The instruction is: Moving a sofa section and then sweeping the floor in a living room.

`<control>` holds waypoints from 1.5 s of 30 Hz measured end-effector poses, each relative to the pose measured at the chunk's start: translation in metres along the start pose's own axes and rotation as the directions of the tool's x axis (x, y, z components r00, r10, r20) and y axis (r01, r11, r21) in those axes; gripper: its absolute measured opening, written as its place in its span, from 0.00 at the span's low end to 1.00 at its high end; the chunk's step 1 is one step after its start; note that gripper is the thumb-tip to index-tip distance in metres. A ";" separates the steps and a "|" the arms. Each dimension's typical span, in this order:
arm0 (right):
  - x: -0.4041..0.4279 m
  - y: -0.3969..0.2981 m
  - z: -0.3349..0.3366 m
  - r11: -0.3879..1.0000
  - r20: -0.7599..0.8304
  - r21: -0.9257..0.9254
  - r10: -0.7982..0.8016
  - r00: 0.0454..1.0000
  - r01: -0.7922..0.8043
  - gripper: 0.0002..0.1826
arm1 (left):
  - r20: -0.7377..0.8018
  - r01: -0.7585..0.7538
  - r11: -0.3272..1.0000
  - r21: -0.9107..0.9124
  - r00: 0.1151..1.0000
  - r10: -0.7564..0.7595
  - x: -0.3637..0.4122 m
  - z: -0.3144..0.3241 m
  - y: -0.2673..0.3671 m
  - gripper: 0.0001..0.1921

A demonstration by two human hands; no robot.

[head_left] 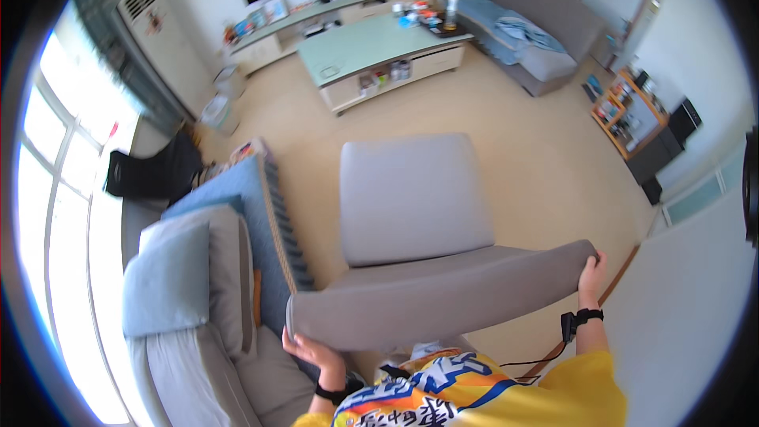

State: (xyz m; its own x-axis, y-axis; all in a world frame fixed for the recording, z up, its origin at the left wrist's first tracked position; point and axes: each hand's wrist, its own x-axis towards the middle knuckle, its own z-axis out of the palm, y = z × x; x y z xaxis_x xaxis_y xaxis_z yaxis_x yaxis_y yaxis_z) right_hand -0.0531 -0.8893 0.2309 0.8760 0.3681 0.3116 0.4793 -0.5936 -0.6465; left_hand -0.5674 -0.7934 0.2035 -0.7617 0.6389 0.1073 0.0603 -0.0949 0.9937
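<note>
Directly before me stands a grey upholstered chair or sofa section with a broad backrest (439, 302) and a lighter grey seat cushion (415, 198). My left hand (314, 353) lies against the lower left end of the backrest, its fingers apart. At the far right end, my right hand (592, 276) grips the backrest's upper corner, fingers curled round its edge. Both wrists wear black straps, and a small black device with a cable sits at the right one.
A sofa with blue covers and a pale blue pillow (169, 284) runs close on the left. Ahead is a low table with a green top (379, 41). Another grey sofa (545, 6) stands at the back right, near a wooden-framed shelf (634, 112). A white wall (682, 296) borders the right.
</note>
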 end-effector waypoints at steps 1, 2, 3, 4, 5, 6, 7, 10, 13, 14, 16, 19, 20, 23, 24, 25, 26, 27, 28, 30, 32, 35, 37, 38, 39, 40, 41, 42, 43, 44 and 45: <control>0.006 0.014 0.003 1.000 -0.040 0.001 0.012 0.999 -0.012 0.14 | 0.033 -0.047 0.999 0.022 0.998 0.047 0.005 0.011 -0.001 0.15; 0.006 0.015 0.006 1.000 -0.039 0.009 0.010 0.999 -0.009 0.15 | 0.038 -0.052 0.998 0.019 0.998 0.052 0.009 0.025 0.008 0.15; 0.008 0.009 0.013 1.000 -0.039 0.028 0.009 0.999 -0.008 0.15 | 0.046 -0.036 0.996 -0.079 0.998 0.039 0.022 0.025 -0.012 0.15; 0.008 0.001 0.021 0.999 -0.019 0.035 -0.012 1.000 0.012 0.15 | 0.053 -0.030 0.994 -0.101 0.998 0.035 0.030 0.029 -0.017 0.15; 0.009 -0.006 0.030 0.999 -0.027 0.046 -0.002 1.000 0.004 0.14 | 0.063 -0.025 0.992 -0.124 0.997 0.033 0.039 0.036 -0.018 0.16; 0.011 -0.012 0.037 0.998 -0.039 0.054 0.013 0.999 -0.011 0.14 | 0.046 -0.027 0.992 -0.120 0.998 0.033 0.046 0.043 -0.020 0.16; 0.014 -0.020 0.045 0.998 -0.029 0.058 0.004 1.000 -0.002 0.14 | 0.031 -0.071 0.994 -0.078 0.997 0.074 0.053 0.051 -0.021 0.15; 0.029 -0.036 0.058 0.999 -0.048 0.033 -0.013 0.999 0.015 0.14 | 0.016 -0.165 0.985 0.055 0.986 0.165 0.066 0.078 -0.019 0.15; 0.052 -0.043 0.074 0.999 -0.053 0.043 0.026 0.998 -0.024 0.14 | 0.036 -0.232 0.963 0.138 0.973 0.229 0.073 0.105 -0.027 0.15; 0.060 -0.047 0.080 0.999 -0.045 0.050 0.016 0.999 -0.014 0.14 | 0.032 -0.195 0.977 0.086 0.981 0.193 0.074 0.109 -0.033 0.15; 0.074 -0.052 0.092 0.998 -0.050 0.054 0.026 0.998 -0.023 0.14 | 0.044 -0.139 0.990 0.005 0.989 0.139 0.075 0.126 -0.036 0.15; 0.102 -0.061 0.113 1.000 -0.055 0.026 -0.005 0.998 0.007 0.13 | 0.027 -0.073 0.997 -0.024 0.997 0.074 0.077 0.149 -0.038 0.14; 0.111 -0.065 0.119 0.999 -0.041 0.044 -0.005 0.999 0.007 0.12 | 0.027 -0.073 0.996 -0.041 0.997 0.074 0.077 0.158 -0.038 0.14; 0.138 -0.077 0.136 0.998 -0.021 0.068 -0.009 1.000 0.010 0.12 | 0.005 0.012 0.987 -0.158 1.000 -0.011 0.070 0.188 -0.021 0.14; 0.147 -0.081 0.142 0.997 -0.013 0.079 -0.013 1.000 0.014 0.11 | 0.000 0.014 0.990 -0.138 1.000 -0.014 0.072 0.197 -0.025 0.14; 0.156 -0.082 0.148 0.997 -0.012 0.075 -0.011 1.000 0.011 0.11 | 0.002 0.016 0.991 -0.135 1.000 -0.016 0.074 0.205 -0.030 0.14; 0.165 -0.085 0.156 0.995 -0.010 0.096 -0.013 1.000 0.014 0.11 | -0.005 -0.028 0.997 -0.076 1.000 0.028 0.078 0.213 -0.032 0.14; 0.174 -0.089 0.164 0.993 -0.008 0.117 -0.016 1.000 0.016 0.11 | -0.010 -0.071 0.997 -0.015 0.997 0.071 0.079 0.221 -0.034 0.14; 0.183 -0.094 0.170 0.993 -0.005 0.118 -0.016 1.000 0.016 0.11 | -0.012 -0.073 0.997 -0.013 0.997 0.073 0.080 0.228 -0.036 0.14; 0.195 -0.107 0.184 0.992 -0.022 0.109 -0.056 0.998 0.058 0.11 | -0.033 -0.054 0.998 0.017 0.998 0.055 0.081 0.245 -0.035 0.15; 0.208 -0.118 0.196 0.993 -0.024 0.106 -0.051 0.998 0.054 0.11 | -0.031 -0.057 0.997 0.059 0.998 0.058 0.085 0.259 -0.035 0.15; 0.229 -0.119 0.214 0.992 -0.019 0.115 -0.041 0.999 0.043 0.11 | -0.030 -0.060 0.994 0.094 0.998 0.063 0.090 0.277 -0.036 0.15; 0.243 -0.117 0.226 0.983 -0.026 0.182 -0.033 0.999 0.037 0.11 | -0.018 -0.065 0.994 0.091 0.998 0.067 0.094 0.294 -0.036 0.15; 0.248 -0.118 0.232 0.980 -0.031 0.192 -0.045 0.999 0.050 0.11 | -0.034 -0.067 0.993 0.094 0.997 0.070 0.096 0.298 -0.036 0.15; 0.253 -0.123 0.235 0.982 -0.030 0.184 -0.033 0.999 0.038 0.11 | -0.046 -0.070 0.993 0.098 0.996 0.074 0.096 0.303 -0.035 0.15; 0.257 -0.129 0.236 0.982 -0.026 0.183 -0.040 0.999 0.044 0.11 | -0.052 -0.051 0.993 0.102 0.997 0.057 0.095 0.311 -0.030 0.15; 0.262 -0.133 0.239 0.982 -0.022 0.182 -0.047 0.999 0.050 0.11 | -0.037 -0.049 0.993 0.108 0.998 0.054 0.094 0.318 -0.028 0.15; 0.270 -0.135 0.245 0.980 -0.045 0.184 -0.062 0.997 0.070 0.11 | -0.044 -0.040 0.996 0.083 0.998 0.044 0.094 0.325 -0.026 0.16; 0.276 -0.135 0.248 0.981 -0.047 0.180 -0.058 0.997 0.065 0.11 | -0.055 -0.030 0.998 0.058 0.998 0.033 0.093 0.330 -0.025 0.16; 0.282 -0.136 0.252 0.980 -0.045 0.185 -0.063 0.997 0.071 0.12 | -0.053 -0.029 0.998 0.060 0.998 0.033 0.092 0.335 -0.025 0.16; 0.288 -0.140 0.260 0.976 -0.035 0.199 -0.081 0.996 0.086 0.12 | -0.048 -0.020 0.999 0.037 0.999 0.022 0.090 0.338 -0.025 0.16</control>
State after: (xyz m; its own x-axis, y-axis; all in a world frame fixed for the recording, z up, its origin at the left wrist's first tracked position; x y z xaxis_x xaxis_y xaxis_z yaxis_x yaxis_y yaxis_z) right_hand 0.1187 -0.5143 0.2299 0.8358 0.3896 0.3868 0.5327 -0.4054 -0.7429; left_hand -0.4193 -0.4758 0.1995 -0.7906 0.5990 0.1270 0.0994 -0.0792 0.9919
